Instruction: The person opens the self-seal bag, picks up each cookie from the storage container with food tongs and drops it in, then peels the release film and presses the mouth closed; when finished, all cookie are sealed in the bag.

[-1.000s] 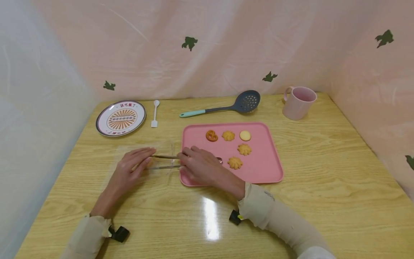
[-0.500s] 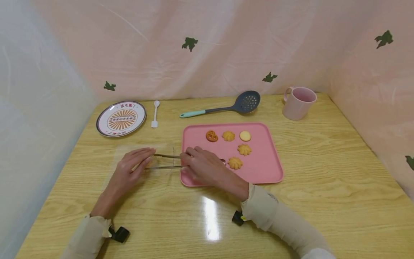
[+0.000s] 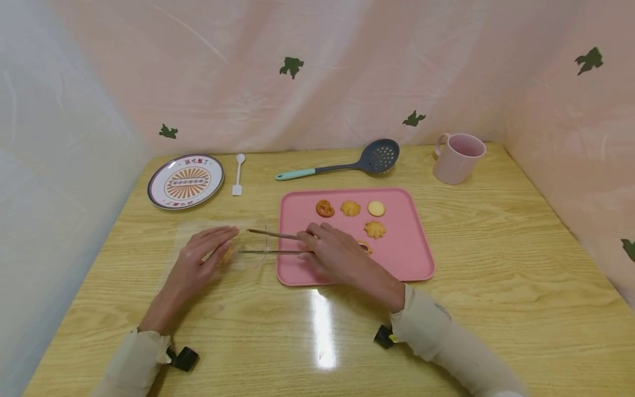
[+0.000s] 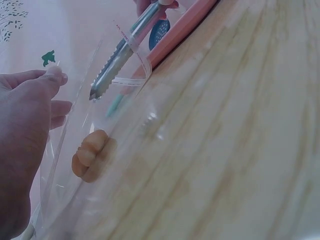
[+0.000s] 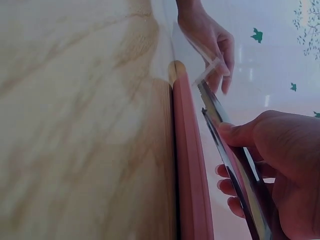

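In the head view the right hand grips metal tongs over the left part of the pink tray. The tongs' arms are spread, their serrated tips pointing left at the mouth of a clear plastic bag. The left hand pinches the bag, thumb against fingers. Inside the bag, in the left wrist view, lies a scalloped cookie, clear of the tongs. The right wrist view shows the right hand with its thumb on one arm of the tongs.
On the tray lie a pretzel, a round cookie and flower-shaped cookies. Behind stand or lie a plate, a small white spoon, a slotted ladle and a pink mug.
My right hand has drawn the tongs to the right, and their arms have spread apart. A cookie now shows beside my left hand, which has stayed in place.
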### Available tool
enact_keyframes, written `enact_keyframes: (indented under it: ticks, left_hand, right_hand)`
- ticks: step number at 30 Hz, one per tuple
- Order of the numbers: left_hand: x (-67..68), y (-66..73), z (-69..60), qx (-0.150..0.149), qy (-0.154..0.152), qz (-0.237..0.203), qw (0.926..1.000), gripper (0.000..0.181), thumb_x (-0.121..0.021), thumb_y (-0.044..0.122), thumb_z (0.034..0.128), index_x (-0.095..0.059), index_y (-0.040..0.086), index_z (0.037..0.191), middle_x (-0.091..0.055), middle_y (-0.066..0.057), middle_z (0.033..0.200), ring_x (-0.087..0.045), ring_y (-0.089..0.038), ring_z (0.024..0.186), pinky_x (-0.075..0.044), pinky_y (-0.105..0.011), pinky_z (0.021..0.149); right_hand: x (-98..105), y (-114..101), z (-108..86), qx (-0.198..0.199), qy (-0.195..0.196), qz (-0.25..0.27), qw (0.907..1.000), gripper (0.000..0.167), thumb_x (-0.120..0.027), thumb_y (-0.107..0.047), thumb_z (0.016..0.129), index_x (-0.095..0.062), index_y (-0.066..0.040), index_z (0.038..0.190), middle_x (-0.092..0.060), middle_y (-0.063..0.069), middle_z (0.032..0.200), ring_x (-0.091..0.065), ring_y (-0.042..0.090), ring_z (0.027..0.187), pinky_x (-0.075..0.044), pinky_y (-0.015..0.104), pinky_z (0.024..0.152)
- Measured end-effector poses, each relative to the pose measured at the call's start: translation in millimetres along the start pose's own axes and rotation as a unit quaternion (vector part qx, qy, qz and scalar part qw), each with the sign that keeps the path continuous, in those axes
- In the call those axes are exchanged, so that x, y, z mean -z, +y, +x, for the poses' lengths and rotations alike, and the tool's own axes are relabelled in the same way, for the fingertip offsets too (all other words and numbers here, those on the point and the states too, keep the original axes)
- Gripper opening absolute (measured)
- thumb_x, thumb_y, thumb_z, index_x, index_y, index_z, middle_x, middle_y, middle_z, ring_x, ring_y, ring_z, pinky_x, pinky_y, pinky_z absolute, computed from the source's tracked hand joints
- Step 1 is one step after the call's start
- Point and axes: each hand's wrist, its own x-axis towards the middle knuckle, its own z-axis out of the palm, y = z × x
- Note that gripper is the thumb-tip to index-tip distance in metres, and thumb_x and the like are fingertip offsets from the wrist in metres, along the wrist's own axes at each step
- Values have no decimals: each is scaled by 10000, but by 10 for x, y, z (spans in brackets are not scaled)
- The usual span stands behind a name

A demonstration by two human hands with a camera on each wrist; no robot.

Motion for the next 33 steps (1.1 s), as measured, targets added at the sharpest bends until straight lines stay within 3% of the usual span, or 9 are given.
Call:
enact_keyframes:
  ticks: [12,23,33]
  left_hand:
    - [13,15,-7,252,-135,160,9995,456,-713,-170,852,-704,-21,1283,-700,-162,1288,-621,-391,1201,-307,-210,1138]
    - [10,14,-10,230,-123,129,9996,452,-714,-171,847,-705,-28,1275,-701,-170,1280,-623,-397,1195,-301,-205,1138]
    - [12,10,-21,258,-136,111,9995,426,-709,-146,870,-704,-25,1278,-701,-169,1280,-620,-398,1198,-294,-200,1142]
  right_hand:
    - [109,228,-254,-285,320,221,9988,351,-751,-208,980,-703,-74,1301,-647,72,1117,-592,222,921,-527,338,691]
    - [222,413,-478,-642,432,113,9969,367,-762,-184,969,-696,-62,1309,-639,111,1154,-604,281,987,-568,446,754]
    - [282,593,-618,-1126,548,197,9919,415,-763,-153,962,-669,-20,1344,-607,125,1116,-557,278,953,-529,424,753]
